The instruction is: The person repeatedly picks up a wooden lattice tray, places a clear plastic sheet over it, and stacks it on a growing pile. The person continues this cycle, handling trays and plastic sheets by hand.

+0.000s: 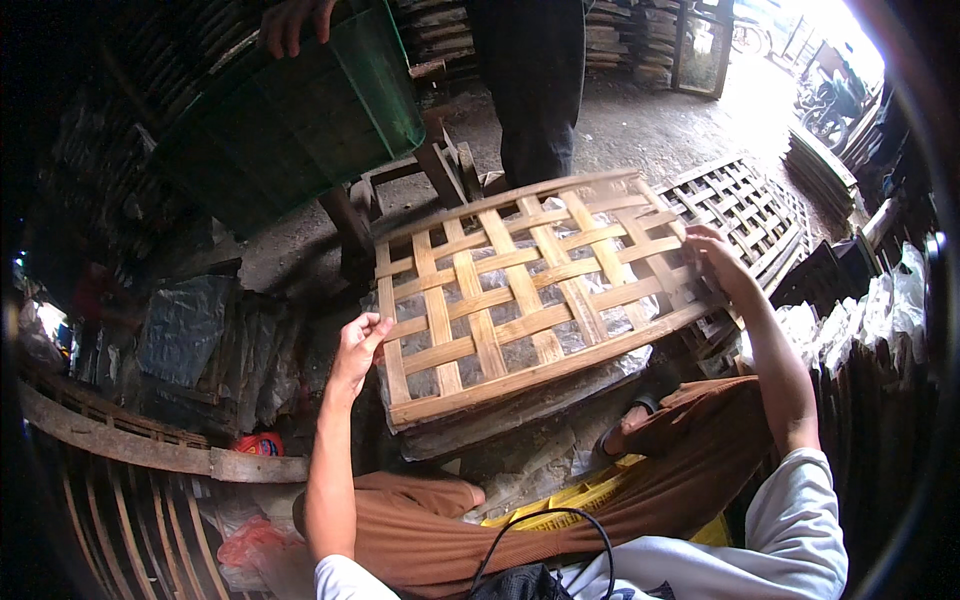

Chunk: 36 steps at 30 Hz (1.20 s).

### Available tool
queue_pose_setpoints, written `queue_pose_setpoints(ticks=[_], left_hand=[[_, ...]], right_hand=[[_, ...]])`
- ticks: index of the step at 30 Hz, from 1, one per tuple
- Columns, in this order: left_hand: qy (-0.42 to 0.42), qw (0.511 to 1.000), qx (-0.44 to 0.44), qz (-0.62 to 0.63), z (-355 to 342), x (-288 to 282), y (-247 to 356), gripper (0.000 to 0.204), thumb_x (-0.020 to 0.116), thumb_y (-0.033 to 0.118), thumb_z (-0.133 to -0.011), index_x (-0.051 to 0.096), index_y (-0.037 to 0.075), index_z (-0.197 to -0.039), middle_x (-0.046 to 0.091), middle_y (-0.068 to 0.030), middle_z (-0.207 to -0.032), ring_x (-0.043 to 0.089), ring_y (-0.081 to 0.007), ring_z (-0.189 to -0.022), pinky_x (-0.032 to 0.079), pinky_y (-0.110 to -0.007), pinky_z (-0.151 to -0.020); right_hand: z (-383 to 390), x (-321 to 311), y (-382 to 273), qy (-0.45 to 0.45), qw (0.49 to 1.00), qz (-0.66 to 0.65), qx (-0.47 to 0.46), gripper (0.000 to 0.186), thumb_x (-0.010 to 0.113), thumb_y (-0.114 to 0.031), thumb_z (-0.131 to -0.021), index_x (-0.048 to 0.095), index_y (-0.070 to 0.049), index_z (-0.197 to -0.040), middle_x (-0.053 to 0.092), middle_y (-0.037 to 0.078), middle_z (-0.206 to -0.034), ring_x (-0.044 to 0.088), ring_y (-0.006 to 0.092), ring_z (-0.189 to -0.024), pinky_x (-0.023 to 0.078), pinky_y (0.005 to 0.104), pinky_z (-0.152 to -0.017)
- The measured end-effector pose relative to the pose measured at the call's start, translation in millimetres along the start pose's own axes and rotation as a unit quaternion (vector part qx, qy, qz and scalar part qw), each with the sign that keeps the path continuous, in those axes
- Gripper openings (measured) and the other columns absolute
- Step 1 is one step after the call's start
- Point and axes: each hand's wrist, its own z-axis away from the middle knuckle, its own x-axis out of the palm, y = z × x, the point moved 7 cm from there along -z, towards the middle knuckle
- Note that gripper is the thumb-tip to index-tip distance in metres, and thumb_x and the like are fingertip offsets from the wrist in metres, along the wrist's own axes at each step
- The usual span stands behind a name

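A woven bamboo rack point(517, 280) with a wooden frame lies tilted across the middle, between both my hands. My left hand point(358, 350) is closed at its left edge, thumb and fingertips at the frame. At the far right edge my right hand point(718, 262) grips the rack with bent fingers; that end is smeared by motion. Under the rack is a stack covered with clear plastic sheeting point(620, 372), visible through the lattice gaps. More lattice racks point(745, 205) lie stacked beyond my right hand.
A co-worker's hand point(297, 22) rests on a tilted green plastic crate point(300, 120); the person's dark-trousered leg point(528, 90) stands behind the rack. Plastic-wrapped boards point(850, 310) stand at right. A wooden slatted frame point(130, 430) is at lower left, a yellow crate point(575, 497) beneath my legs.
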Motion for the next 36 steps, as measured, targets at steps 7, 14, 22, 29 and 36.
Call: queue_pose_setpoints(ticks=[7,14,22,29,36], left_hand=[[-0.038,0.983,0.165,-0.07,-11.6,33.1,25.2,0.024,0.076,0.014,-0.075,0.053,0.007,-0.077,0.04,0.0099,-0.061,0.032,0.0004,-0.056,0.026,-0.019,-0.049],[0.055,0.965,0.225,-0.121,-17.4,34.5,35.5,0.027,0.077,0.009,-0.07,0.05,0.006,-0.074,0.033,0.0093,-0.056,0.029,-0.0006,-0.052,0.025,-0.02,-0.047],[0.208,0.821,0.419,-0.327,9.1,2.7,58.5,0.018,0.073,0.006,-0.071,0.055,0.002,-0.071,0.043,-0.0043,-0.052,0.036,-0.0137,-0.045,0.033,-0.029,-0.046],[0.242,0.8,0.407,-0.368,44.2,-26.5,64.8,0.009,0.061,0.001,-0.077,0.055,0.002,-0.083,0.045,-0.0084,-0.061,0.043,-0.0177,-0.053,0.037,-0.029,-0.05],[0.127,0.959,0.242,0.08,27.4,-79.0,24.4,0.03,0.064,0.009,-0.082,0.05,0.003,-0.109,0.065,-0.0102,-0.087,0.064,-0.0164,-0.074,0.053,-0.029,-0.062]], right_hand=[[12.2,-42.7,-7.7,0.06,0.991,-0.079,-0.091,0.036,0.06,-0.022,-0.086,0.052,-0.009,-0.118,0.059,0.001,-0.088,0.05,0.0079,-0.078,0.04,0.0226,-0.07],[25.1,-51.0,-29.2,0.097,0.981,-0.058,-0.157,0.036,0.056,-0.019,-0.089,0.053,-0.008,-0.123,0.059,0.0,-0.093,0.052,0.0075,-0.084,0.041,0.0249,-0.077],[12.2,-45.6,-25.5,0.046,0.973,-0.068,-0.213,0.043,0.066,-0.024,-0.083,0.054,-0.001,-0.117,0.06,0.008,-0.111,0.053,0.0154,-0.105,0.039,0.0306,-0.095],[37.4,3.2,-74.5,0.03,0.935,0.112,-0.336,0.054,0.059,-0.027,-0.082,0.045,0.0,-0.127,0.057,0.015,-0.116,0.055,0.0212,-0.103,0.047,0.0327,-0.088],[14.4,42.9,-74.2,-0.124,0.938,-0.292,-0.137,0.055,0.056,-0.027,-0.082,0.043,0.0,-0.129,0.056,0.015,-0.117,0.056,0.0222,-0.103,0.047,0.0331,-0.088]])
